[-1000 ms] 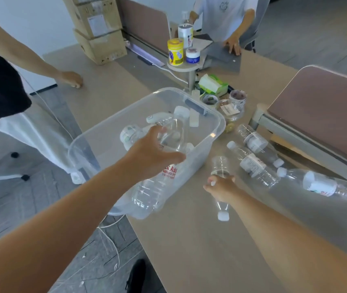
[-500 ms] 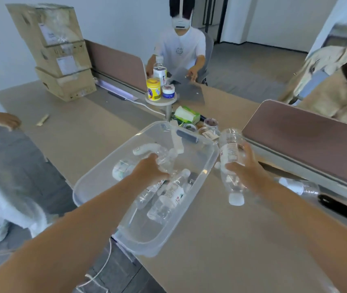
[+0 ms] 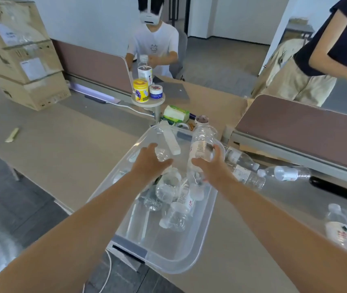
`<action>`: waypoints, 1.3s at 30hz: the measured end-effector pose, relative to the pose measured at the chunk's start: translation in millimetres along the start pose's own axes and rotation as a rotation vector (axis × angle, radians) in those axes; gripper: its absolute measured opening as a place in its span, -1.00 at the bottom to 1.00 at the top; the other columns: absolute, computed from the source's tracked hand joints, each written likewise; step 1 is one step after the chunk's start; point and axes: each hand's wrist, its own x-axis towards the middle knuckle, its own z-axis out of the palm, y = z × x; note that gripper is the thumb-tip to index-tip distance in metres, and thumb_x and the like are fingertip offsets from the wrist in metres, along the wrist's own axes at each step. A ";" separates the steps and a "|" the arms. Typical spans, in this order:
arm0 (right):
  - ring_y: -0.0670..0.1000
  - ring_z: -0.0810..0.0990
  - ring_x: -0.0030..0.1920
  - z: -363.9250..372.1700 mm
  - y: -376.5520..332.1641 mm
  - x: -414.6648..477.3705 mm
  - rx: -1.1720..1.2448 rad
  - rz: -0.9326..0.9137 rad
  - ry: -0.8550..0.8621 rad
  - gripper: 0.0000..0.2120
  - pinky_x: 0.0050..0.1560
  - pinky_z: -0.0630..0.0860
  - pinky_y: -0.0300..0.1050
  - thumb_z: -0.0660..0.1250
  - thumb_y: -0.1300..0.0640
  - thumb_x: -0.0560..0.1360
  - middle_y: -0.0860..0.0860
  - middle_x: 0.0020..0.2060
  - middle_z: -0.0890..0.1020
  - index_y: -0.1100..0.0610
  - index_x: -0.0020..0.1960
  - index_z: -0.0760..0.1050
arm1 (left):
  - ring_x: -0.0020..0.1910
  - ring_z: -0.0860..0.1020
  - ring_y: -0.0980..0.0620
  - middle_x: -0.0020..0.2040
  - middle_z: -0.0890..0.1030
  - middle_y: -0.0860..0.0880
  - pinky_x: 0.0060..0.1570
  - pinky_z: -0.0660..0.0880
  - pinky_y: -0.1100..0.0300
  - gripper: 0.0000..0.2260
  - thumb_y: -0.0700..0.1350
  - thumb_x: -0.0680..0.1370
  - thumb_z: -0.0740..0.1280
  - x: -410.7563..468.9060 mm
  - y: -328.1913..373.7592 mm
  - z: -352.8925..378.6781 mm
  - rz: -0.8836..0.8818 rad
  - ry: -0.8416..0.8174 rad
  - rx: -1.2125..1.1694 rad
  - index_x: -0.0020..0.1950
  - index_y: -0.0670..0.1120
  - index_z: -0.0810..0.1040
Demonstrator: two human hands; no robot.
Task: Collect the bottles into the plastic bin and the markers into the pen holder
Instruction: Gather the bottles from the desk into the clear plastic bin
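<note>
Your right hand [image 3: 210,166] was clamped on clear bottle [image 3: 201,149], held upright over plastic bin [image 3: 202,235]. Your left hand [image 3: 150,161] hovered just left of it, fingers loosely spread, holding nothing. Below grip: several bottles piled in bin. Right of grip: loose bottles [image 3: 284,173] lay on table [image 3: 67,144].

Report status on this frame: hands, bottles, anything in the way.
Right hand grips a clear bottle over the plastic bin. Left hand inside the bin, grip unclear. Three bottles still lying on the table beside the bin. Nothing blocking.
</note>
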 end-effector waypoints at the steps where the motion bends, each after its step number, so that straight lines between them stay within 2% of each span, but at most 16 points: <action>1: 0.03 0.55 -0.14 5.4 1.0 -0.7 -0.037 0.007 -0.005 -0.27 -0.19 0.57 -0.03 0.34 0.04 0.51 0.10 0.36 0.40 -0.01 0.53 -0.01 | 0.21 0.48 -0.06 0.34 0.42 -0.13 0.06 0.34 0.19 -0.33 0.08 0.44 0.43 4.0 2.7 -5.9 0.029 0.019 -0.025 0.47 -0.12 0.29; 2: 0.03 0.55 -0.12 10.0 3.0 -1.3 -0.072 0.013 -0.007 -0.26 -0.22 0.53 -0.09 0.32 0.01 0.52 0.10 0.36 0.40 -0.01 0.55 -0.04 | 0.24 0.48 -0.07 0.30 0.46 -0.11 0.05 0.33 0.21 -0.36 0.07 0.44 0.44 6.9 6.4 -11.4 0.056 0.038 -0.046 0.43 -0.15 0.33; 3: 0.06 0.57 -0.04 13.6 5.9 -1.1 -0.098 0.012 0.000 -0.24 -0.16 0.54 -0.07 0.31 -0.02 0.52 0.09 0.40 0.37 -0.02 0.56 -0.06 | 0.26 0.47 -0.07 0.26 0.49 -0.09 0.02 0.32 0.24 -0.39 0.06 0.44 0.43 9.6 10.9 -15.9 0.075 0.051 -0.063 0.40 -0.17 0.37; 5: 0.13 0.56 0.15 16.5 11.0 -2.5 -0.126 0.003 0.030 -0.25 0.06 0.55 0.02 0.30 -0.07 0.50 0.07 0.43 0.33 -0.05 0.56 -0.03 | 0.31 0.44 -0.04 0.33 0.47 -0.07 0.06 0.29 0.26 -0.39 0.08 0.45 0.41 12.8 21.1 -21.3 0.109 0.062 -0.082 0.42 -0.13 0.36; 6: 0.13 0.55 0.18 16.3 12.7 -4.5 -0.125 -0.005 0.048 -0.27 0.07 0.54 0.01 0.30 -0.06 0.50 0.07 0.41 0.35 -0.06 0.55 0.01 | 0.34 0.42 -0.02 0.37 0.44 -0.06 0.10 0.29 0.23 -0.39 0.10 0.46 0.40 13.2 27.3 -22.1 0.131 0.062 -0.093 0.44 -0.11 0.34; 8: 0.08 0.56 0.14 9.5 15.2 -9.6 -0.107 -0.018 0.083 -0.37 -0.02 0.54 -0.07 0.29 -0.01 0.51 0.04 0.34 0.40 -0.06 0.51 0.13 | 0.36 0.40 -0.02 0.40 0.42 -0.05 0.15 0.30 0.21 -0.39 0.12 0.48 0.37 13.2 41.4 -19.8 0.180 0.053 -0.116 0.45 -0.07 0.32; 11: -0.01 0.53 0.10 -18.0 23.4 -16.4 -0.125 -0.019 0.158 -0.47 -0.15 0.49 -0.17 0.28 0.05 0.51 0.03 0.30 0.44 -0.02 0.46 0.24 | 0.30 0.44 -0.02 0.37 0.42 -0.06 0.09 0.32 0.20 -0.41 0.13 0.47 0.37 9.5 67.2 -7.1 0.242 0.016 -0.129 0.44 -0.03 0.32; 15: 0.06 0.51 0.17 -80.7 42.9 -16.4 -0.148 0.065 0.235 -0.53 -0.14 0.45 -0.14 0.26 0.06 0.53 0.05 0.30 0.45 0.05 0.42 0.33 | 0.31 0.42 0.01 0.37 0.41 -0.04 0.08 0.29 0.21 -0.44 0.14 0.49 0.35 2.1 110.0 22.2 0.346 -0.069 -0.103 0.42 -0.01 0.33; 18: 0.06 0.54 0.03 -131.0 59.0 -10.1 -0.203 0.120 0.251 -0.59 -0.19 0.45 -0.14 0.26 0.09 0.52 0.05 0.20 0.50 0.07 0.36 0.38 | 0.34 0.41 0.01 0.35 0.44 -0.03 0.10 0.30 0.21 -0.45 0.14 0.48 0.36 -0.3 142.8 49.0 0.391 -0.093 -0.112 0.40 -0.03 0.35; 21: 0.04 0.52 0.02 -173.3 78.2 1.0 -0.208 0.150 0.285 -0.65 -0.12 0.43 -0.13 0.27 0.06 0.51 0.05 0.21 0.51 0.07 0.28 0.43 | 0.32 0.43 -0.01 0.35 0.43 -0.05 0.09 0.30 0.22 -0.46 0.11 0.48 0.35 -2.1 169.1 81.2 0.381 -0.123 -0.114 0.41 -0.04 0.36; 24: 0.08 0.54 0.11 -202.8 102.9 17.0 -0.219 0.171 0.288 -0.66 -0.05 0.43 -0.12 0.27 0.05 0.51 0.01 0.18 0.51 0.06 0.28 0.43 | 0.20 0.44 0.04 0.32 0.43 -0.05 0.05 0.31 0.24 -0.50 0.06 0.50 0.34 -2.0 185.1 117.7 0.353 -0.147 -0.096 0.41 -0.03 0.36; 28: 0.10 0.55 -0.03 -220.0 148.7 38.3 -0.199 0.244 0.240 -0.84 -0.28 0.38 -0.16 0.25 0.08 0.49 -0.01 -0.01 0.51 -0.02 0.06 0.46 | 0.18 0.48 -0.02 0.25 0.47 -0.06 0.08 0.44 0.17 -0.56 -0.01 0.48 0.34 -0.2 192.0 168.9 0.280 -0.177 -0.076 0.35 -0.02 0.41; 31: 0.12 0.56 0.11 -225.6 185.4 55.3 -0.177 0.303 0.171 -0.67 -0.10 0.47 -0.10 0.26 0.15 0.48 0.07 0.12 0.56 0.07 0.24 0.45 | 0.13 0.47 0.03 0.30 0.46 -0.06 0.04 0.38 0.25 -0.59 -0.12 0.50 0.31 9.3 199.7 203.7 0.207 -0.198 -0.072 0.35 -0.07 0.41; 33: 0.12 0.56 0.12 -233.2 201.8 71.0 -0.184 0.311 0.135 -0.61 0.09 0.50 -0.01 0.26 0.16 0.47 0.08 0.15 0.55 0.09 0.30 0.43 | 0.15 0.48 0.00 0.32 0.44 -0.07 0.04 0.41 0.21 -0.58 -0.15 0.50 0.30 25.5 208.0 226.1 0.170 -0.217 -0.051 0.37 -0.06 0.40; 34: 0.12 0.56 0.12 -237.6 208.5 80.0 -0.189 0.307 0.122 -0.59 0.11 0.49 0.00 0.25 0.17 0.47 0.08 0.16 0.54 0.09 0.31 0.42 | 0.17 0.48 -0.02 0.32 0.43 -0.07 0.07 0.44 0.17 -0.57 -0.15 0.50 0.30 34.5 211.2 237.8 0.163 -0.232 -0.018 0.37 -0.04 0.40; 39: 0.08 0.55 -0.01 -268.1 234.4 126.7 -0.175 0.277 0.132 -0.58 -0.34 0.36 -0.18 0.18 0.22 0.49 0.06 0.21 0.48 0.07 0.35 0.37 | 0.25 0.46 -0.10 0.31 0.41 -0.05 0.14 0.45 0.02 -0.53 -0.25 0.48 0.27 75.4 210.9 291.3 0.091 -0.345 0.181 0.39 0.01 0.38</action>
